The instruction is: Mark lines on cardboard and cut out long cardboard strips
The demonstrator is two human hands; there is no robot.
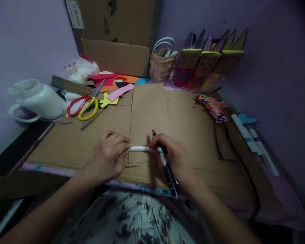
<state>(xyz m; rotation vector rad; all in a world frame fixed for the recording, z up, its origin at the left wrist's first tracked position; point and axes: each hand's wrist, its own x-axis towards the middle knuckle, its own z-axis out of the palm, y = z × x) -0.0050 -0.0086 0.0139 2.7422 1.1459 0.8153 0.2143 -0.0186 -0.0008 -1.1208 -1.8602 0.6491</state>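
Observation:
A narrow white strip (139,148) lies straight across a rectangular piece of cardboard (148,108). My left hand (109,154) pinches the strip's left end at the cardboard's left edge. Between the fingers of my right hand (173,154) is a black pen (167,171), its tip pointing away from me; the same fingers press on the strip's right end. Whether the strip is a measuring tape or paper I cannot tell. Left of the cardboard lie scissors (87,106) with one red and one yellow handle, beside a yellow paper cutout (108,100) and a pink paper strip (120,92).
A white jug (38,100) and a dark phone (21,145) are at the left. At the back stand a cardboard box (117,57), a small woven basket (162,66) and cardboard figures (210,59). Flowered fabric (215,107), a dark cord (240,157) and white markers (246,134) lie right.

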